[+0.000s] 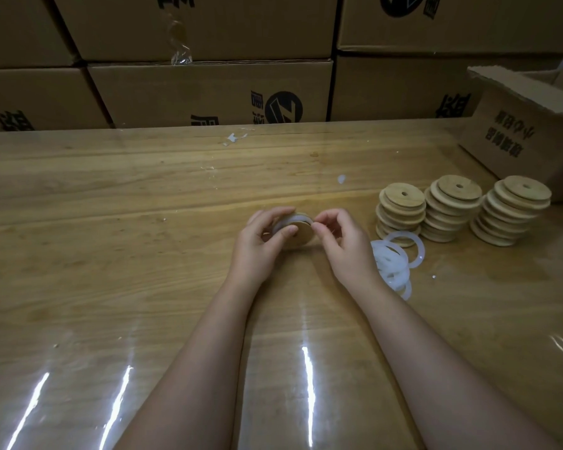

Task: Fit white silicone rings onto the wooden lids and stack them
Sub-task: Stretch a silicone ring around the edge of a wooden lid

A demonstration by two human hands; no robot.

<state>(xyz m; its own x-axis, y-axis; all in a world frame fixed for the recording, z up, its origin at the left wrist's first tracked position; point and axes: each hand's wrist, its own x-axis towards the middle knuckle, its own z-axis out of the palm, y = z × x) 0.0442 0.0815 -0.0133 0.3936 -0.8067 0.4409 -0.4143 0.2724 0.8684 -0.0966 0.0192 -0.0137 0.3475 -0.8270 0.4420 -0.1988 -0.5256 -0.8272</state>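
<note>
A round wooden lid (301,235) is held just above the table's middle. My left hand (260,245) grips it from the left, thumb across its face. A white silicone ring (291,220) sits partly around the lid's upper edge, and my right hand (342,245) pinches the ring at the lid's right side. To the right of my right hand lies a loose pile of white rings (395,263). Three stacks of wooden lids (402,211) (452,207) (511,211) stand in a row behind the pile.
An open cardboard box (527,134) stands at the far right behind the stacks. Sealed cartons (208,92) line the table's back edge. The wooden table (111,238) has a glossy clear cover with bits of tape and a small white scrap (341,179).
</note>
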